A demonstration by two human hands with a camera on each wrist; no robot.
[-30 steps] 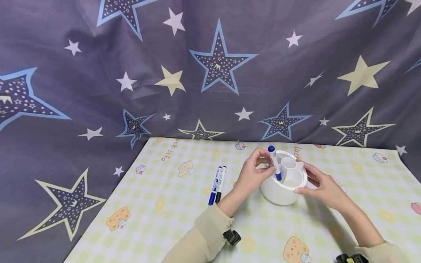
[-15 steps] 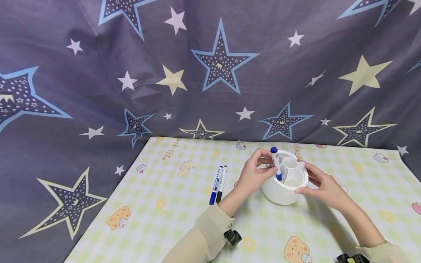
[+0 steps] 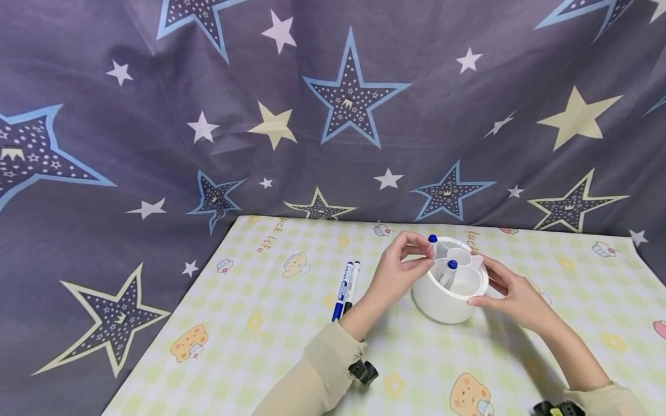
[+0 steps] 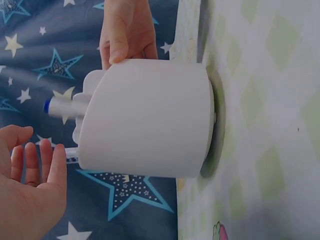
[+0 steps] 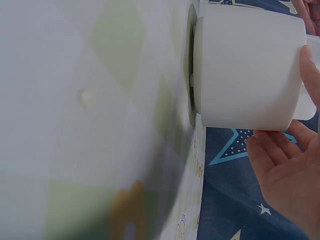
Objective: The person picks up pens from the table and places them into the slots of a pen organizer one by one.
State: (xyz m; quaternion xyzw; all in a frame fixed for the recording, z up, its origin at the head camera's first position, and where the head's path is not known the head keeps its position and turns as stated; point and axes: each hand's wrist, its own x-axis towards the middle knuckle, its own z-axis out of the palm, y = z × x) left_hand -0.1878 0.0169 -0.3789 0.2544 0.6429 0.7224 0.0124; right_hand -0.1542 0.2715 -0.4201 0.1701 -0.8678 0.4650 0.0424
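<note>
A white round pen holder [image 3: 442, 303] with inner compartments stands upright on the table. Inside it, one whiteboard marker [image 3: 451, 274] leans in the front compartment with its blue end up. At the left rear rim stands a second blue-ended marker [image 3: 433, 245]. My left hand [image 3: 398, 268] is just left of the holder, fingers loosely bent near that second marker; the left wrist view shows nothing in its grasp. My right hand [image 3: 512, 294] grips the holder's right side, thumb [image 5: 311, 75] at the rim and fingers [image 5: 272, 150] along the wall. The markers' lower parts are hidden.
On the tablecloth left of my left forearm lie a blue marker [image 3: 342, 292] and a black marker [image 3: 352, 289], side by side. The checked tablecloth [image 3: 250, 358] ends at a star-patterned curtain [image 3: 333, 167] behind.
My left hand has let go of the blue marker, which has dropped into the holder's front compartment. The hand has shifted slightly left. My right hand keeps its place on the holder.
</note>
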